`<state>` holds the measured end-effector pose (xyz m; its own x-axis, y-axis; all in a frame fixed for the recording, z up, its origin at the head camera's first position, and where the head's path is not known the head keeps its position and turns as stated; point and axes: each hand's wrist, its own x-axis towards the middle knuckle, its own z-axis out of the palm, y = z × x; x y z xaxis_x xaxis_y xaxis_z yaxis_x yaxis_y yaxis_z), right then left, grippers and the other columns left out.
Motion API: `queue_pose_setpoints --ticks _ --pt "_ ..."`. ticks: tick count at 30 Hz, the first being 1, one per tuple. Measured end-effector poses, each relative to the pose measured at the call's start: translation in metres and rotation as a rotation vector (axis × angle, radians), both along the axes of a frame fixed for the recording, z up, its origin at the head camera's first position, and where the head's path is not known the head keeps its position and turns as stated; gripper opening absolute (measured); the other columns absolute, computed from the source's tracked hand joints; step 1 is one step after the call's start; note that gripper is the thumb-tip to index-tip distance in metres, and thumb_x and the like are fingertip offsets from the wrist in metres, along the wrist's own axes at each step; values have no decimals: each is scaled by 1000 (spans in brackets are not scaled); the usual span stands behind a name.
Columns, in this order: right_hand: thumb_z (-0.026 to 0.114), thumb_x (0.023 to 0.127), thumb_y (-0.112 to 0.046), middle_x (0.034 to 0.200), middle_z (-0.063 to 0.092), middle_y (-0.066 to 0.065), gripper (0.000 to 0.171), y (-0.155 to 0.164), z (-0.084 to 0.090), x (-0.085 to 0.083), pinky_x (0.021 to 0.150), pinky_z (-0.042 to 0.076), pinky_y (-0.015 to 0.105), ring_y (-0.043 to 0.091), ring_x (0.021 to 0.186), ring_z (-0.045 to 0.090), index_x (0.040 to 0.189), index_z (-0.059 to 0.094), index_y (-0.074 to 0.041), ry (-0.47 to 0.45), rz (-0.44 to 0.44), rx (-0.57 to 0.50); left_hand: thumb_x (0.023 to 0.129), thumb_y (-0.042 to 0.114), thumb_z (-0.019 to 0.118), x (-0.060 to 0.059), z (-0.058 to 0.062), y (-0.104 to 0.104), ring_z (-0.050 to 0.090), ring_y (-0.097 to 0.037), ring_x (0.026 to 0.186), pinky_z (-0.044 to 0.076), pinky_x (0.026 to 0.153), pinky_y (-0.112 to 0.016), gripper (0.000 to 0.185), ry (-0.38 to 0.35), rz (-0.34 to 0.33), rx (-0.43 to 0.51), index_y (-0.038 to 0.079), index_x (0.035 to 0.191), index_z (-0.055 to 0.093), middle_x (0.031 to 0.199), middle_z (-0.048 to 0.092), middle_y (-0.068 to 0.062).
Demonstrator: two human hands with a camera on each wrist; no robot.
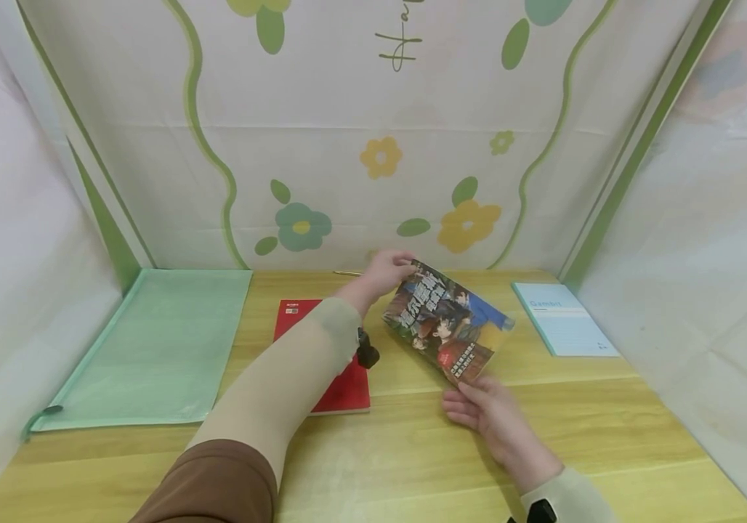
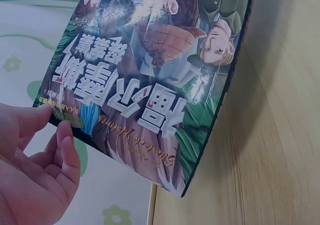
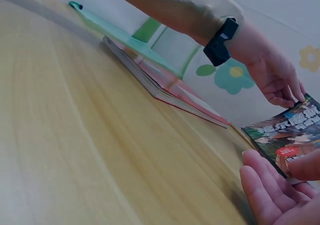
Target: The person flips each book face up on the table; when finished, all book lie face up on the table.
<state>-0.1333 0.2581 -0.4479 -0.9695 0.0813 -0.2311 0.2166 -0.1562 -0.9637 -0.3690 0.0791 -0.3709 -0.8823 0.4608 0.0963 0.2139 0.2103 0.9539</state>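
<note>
A comic-style paperback book (image 1: 448,319) with a dark, colourful cover and white title characters is held up at a tilt over the wooden table. My left hand (image 1: 386,274) pinches its far left corner between thumb and fingers; the left wrist view shows that grip beside the large title on the cover (image 2: 120,100). At the near corner my right hand (image 1: 491,418) pinches the edge, thumb on top of the cover and fingers below, as the right wrist view also shows. A shadow falls on the table under the book.
Under my left forearm lies a red book (image 1: 347,385), partly hidden. A mint-green zip pouch (image 1: 151,349) is flat at the left, and a pale blue notepad (image 1: 566,319) at the right. Behind the left hand sits a thin pen-like stick (image 1: 346,273). Floral fabric walls (image 1: 347,102) enclose the table.
</note>
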Motion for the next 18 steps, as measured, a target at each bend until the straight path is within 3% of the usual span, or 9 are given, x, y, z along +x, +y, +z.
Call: queue_pose_setpoints --ticks 7,15,18 --pt "47 103 -9 108 65 25 40 -7 -2 3 86 55 42 30 93 69 134 36 14 -16 32 -11 99 12 60 2 1 4 58 -29 116 49 96 -39 36 22 -15 -25 3 134 58 130 60 -18" --pt "47 103 -10 106 66 23 42 -15 -3 6 87 54 42 29 93 69 134 33 13 -22 54 -65 91 -1 60 1 0 8 64 -26 98 54 81 -34 30 40 -42 -29 1 120 66 115 67 -17" --pt "49 103 -11 104 66 22 44 -18 -3 7 87 54 42 28 92 69 136 31 12 -27 56 -92 87 -3 61 1 -2 12 64 -25 97 53 82 -32 32 52 -49 -42 1 119 67 113 68 -15"
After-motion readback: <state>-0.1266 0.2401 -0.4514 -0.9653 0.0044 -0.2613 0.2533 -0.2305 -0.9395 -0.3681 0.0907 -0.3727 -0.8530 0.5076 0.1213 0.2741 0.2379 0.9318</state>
